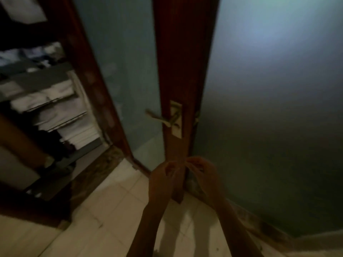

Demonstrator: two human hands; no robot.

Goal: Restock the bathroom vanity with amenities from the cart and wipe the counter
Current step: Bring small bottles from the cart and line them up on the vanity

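The cart [46, 86] with white towels [61, 110] stands left, past the door [178, 71]. The left hand [163, 175], nearer it, meets the right hand [201, 172], fingers curled. I cannot tell if they hold anything.

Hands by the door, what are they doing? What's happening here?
A person stands at a wooden door with frosted glass. Their left hand and right hand are raised close together below the brass handle, fingers curled. Whether they hold something small is too blurry to tell. A cart stacked with folded white towels stands at the left.
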